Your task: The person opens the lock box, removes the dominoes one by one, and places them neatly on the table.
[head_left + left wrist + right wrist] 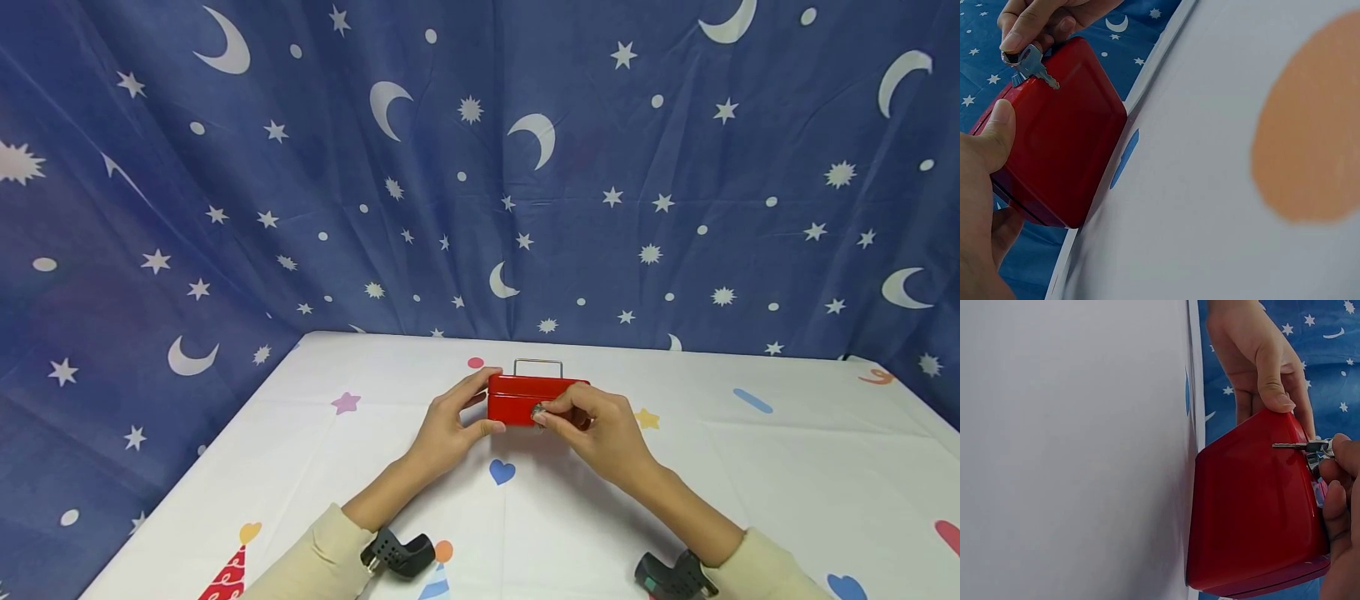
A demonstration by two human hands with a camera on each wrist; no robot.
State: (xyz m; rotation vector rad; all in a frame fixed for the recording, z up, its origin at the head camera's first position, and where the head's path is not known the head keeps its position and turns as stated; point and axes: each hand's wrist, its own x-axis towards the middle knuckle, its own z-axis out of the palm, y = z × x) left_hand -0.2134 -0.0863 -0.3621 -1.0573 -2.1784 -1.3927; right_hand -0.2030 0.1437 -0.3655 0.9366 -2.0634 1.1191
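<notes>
A red metal cash box (512, 408) with a thin wire handle (537, 361) on its lid is in the middle of the head view. My left hand (448, 423) grips its left end, thumb low at the front and fingers reaching to the top. With thumb and forefinger, my right hand (609, 433) pinches a small key at the lock on the box's front. A second key (1046, 74) dangles beside it in the left wrist view. The right wrist view also shows this loose key (1288, 445). Fingers partly hide the lock and the pinched key.
The white tablecloth (360, 467) carries printed hearts, stars and party hats. Behind the table hangs a dark blue curtain (450, 200) with moons and stars. Black wrist devices sit at the left cuff (401, 554) and right cuff (675, 575).
</notes>
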